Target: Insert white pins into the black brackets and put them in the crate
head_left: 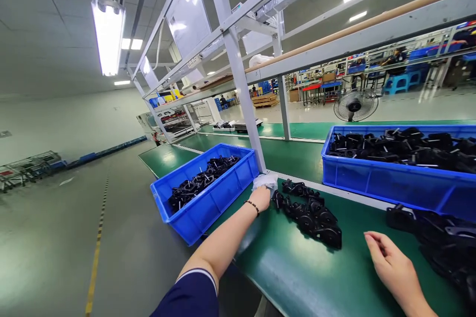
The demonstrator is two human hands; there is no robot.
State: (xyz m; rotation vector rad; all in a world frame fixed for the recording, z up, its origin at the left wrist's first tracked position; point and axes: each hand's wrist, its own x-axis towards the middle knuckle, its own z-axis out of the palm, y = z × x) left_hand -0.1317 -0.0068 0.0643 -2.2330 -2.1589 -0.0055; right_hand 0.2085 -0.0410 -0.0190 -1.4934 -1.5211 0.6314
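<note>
My left hand [261, 199], with a beaded bracelet on its wrist, reaches forward to a white, see-through plastic bag [266, 181] at the foot of the metal post. Its fingertips are hidden at the bag. Just right of it, black moulded parts [312, 215] lie in rows on the green tabletop [282, 262]. Over the table at the right hovers my right hand [396, 267], thumb and fingers curled together; whatever may be between them is too small to make out. More black parts [442, 237] are heaped beyond this hand.
A blue bin [211, 208] of black parts stands left of the bag, overhanging the table edge. Another full blue bin [379, 173] is at the back right. A grey metal post [245, 94] rises behind the bag, carrying shelves. Farther off stands a fan [355, 105].
</note>
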